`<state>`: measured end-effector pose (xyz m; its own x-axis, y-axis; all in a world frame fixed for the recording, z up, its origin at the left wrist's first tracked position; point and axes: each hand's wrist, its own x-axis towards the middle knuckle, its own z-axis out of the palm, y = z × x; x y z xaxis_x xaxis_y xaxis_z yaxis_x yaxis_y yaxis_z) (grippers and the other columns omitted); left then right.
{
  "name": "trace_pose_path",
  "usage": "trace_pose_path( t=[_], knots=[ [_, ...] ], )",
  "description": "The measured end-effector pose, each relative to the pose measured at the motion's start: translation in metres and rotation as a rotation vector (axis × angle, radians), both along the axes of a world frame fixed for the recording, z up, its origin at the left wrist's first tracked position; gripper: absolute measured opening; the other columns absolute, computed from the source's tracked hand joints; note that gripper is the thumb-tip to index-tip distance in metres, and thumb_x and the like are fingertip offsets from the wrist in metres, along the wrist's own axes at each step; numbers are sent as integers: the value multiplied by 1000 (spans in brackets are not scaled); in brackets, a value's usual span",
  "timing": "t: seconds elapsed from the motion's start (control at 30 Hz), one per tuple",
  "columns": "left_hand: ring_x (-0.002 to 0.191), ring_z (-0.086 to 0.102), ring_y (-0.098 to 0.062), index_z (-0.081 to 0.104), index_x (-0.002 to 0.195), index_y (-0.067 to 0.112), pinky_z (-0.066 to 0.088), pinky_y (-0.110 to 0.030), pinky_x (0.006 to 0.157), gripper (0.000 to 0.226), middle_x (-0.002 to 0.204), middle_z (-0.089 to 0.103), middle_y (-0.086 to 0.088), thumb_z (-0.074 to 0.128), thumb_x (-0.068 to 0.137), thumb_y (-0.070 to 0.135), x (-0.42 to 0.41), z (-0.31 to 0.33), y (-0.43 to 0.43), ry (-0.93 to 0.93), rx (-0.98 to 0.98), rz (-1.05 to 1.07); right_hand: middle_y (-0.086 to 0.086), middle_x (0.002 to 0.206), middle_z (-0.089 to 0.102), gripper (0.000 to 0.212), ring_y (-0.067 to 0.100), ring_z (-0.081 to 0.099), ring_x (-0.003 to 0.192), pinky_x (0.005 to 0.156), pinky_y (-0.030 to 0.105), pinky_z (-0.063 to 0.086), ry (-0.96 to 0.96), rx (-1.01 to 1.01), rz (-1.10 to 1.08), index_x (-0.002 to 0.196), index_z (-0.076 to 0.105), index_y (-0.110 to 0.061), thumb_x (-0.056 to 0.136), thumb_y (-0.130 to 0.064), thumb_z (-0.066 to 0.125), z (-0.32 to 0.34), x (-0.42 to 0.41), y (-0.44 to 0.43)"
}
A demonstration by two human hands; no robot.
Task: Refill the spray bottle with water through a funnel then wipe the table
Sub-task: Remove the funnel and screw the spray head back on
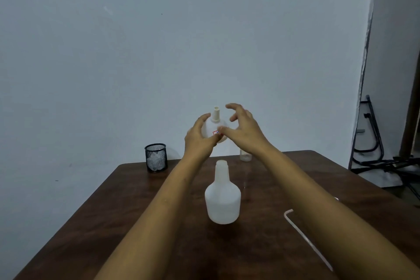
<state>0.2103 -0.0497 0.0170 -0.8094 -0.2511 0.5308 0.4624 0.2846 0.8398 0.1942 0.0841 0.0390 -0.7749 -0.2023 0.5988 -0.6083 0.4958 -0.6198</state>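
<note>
The funnel (209, 130) is held raised above the tabletop (136, 211), spout upward, gripped around its bowl by the left hand (200, 141). It is touched by the thumb of the right hand (245, 132) while the fingers arch clear, so a grasp there cannot be confirmed. The spray bottle (222, 198) is stood uncapped below, mid-tabletop. Little is judged done: the funnel is yet to be turned and seated, water poured, the tabletop wiped.
</note>
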Motion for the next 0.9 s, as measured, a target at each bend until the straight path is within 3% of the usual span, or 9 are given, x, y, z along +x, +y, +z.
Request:
trace_pose_path(
  t=[0.07, 0.17, 0.27, 0.37, 0.43, 0.53, 0.67, 0.8, 0.9],
  knots=[
    [102, 62, -19, 50, 130, 28, 58, -35, 81, 55, 120, 56, 2, 71, 81, 15, -4, 3, 5, -18, 20, -76, -1, 106, 54, 49, 6, 54, 92, 68, 13, 38, -16, -32, 100, 129, 50, -29, 84, -36, 67, 6, -4, -2],
    [114, 58, -23, 38, 139, 35, 53, -40, 92, 68, 132, 52, 1, 73, 81, 24, -12, 0, 4, -20, -108, -112, 6, 96, 60, 24, 11, 54, 80, 61, 14, 38, 104, -68, -16, 109, 66, -17, 89, -30, 63, 12, -22, -5],
    [131, 42, -29, 5, 146, 46, 40, -42, 106, 100, 153, 29, -5, 75, 75, 40, -13, -19, -10, -204, -168, -224, 7, 99, 59, 22, 14, 54, 83, 68, 24, 51, -3, -117, -38, 108, 69, -12, 91, -23, 61, 6, -56, -1],
    [139, 31, -28, -6, 145, 47, 35, -45, 109, 126, 156, 22, -6, 85, 57, 46, -9, -56, -24, -410, -223, -301, 8, 104, 63, 21, 17, 58, 86, 77, 33, 57, -211, -152, -77, 108, 68, -8, 90, -16, 64, -17, -97, 3],
    [131, 43, -23, 12, 146, 38, 39, -46, 108, 116, 146, 40, -3, 87, 58, 38, -10, -82, -28, -489, -305, -391, 10, 108, 67, 18, 19, 60, 91, 82, 31, 53, -277, -106, -159, 104, 69, -7, 87, -14, 66, -40, -124, 1],
    [109, 61, -14, 55, 123, 25, 49, -44, 98, 57, 119, 63, 3, 80, 72, 33, -16, -95, -32, -533, -384, -442, 13, 112, 66, 25, 25, 62, 97, 87, 34, 52, -330, -45, -216, 109, 67, -5, 85, -11, 68, -72, -154, -6],
    [108, 61, -12, 60, 120, 24, 50, -38, 97, 48, 118, 64, 5, 77, 76, 33, -30, -90, -44, -527, -447, -454, 13, 115, 62, 32, 30, 59, 103, 90, 39, 51, -335, 49, -282, 118, 55, -12, 87, -8, 64, -97, -183, -21],
    [111, 58, -11, 57, 122, 26, 48, -36, 99, 47, 121, 61, 5, 75, 79, 30, -40, -90, -60, -545, -445, -437, 9, 92, 56, 32, 26, 57, 85, 90, 48, 49, -276, 177, -358, 115, 37, -24, 92, -8, 53, -115, -208, -35],
    [111, 58, -11, 57, 123, 23, 48, -31, 98, 48, 122, 61, 5, 75, 79, 27, -50, -88, -72, -554, -429, -410, 5, 83, 52, 22, 19, 49, 72, 72, 33, 41, -203, 227, -388, 106, 37, -24, 94, -8, 45, -127, -221, -44]
  ],
)
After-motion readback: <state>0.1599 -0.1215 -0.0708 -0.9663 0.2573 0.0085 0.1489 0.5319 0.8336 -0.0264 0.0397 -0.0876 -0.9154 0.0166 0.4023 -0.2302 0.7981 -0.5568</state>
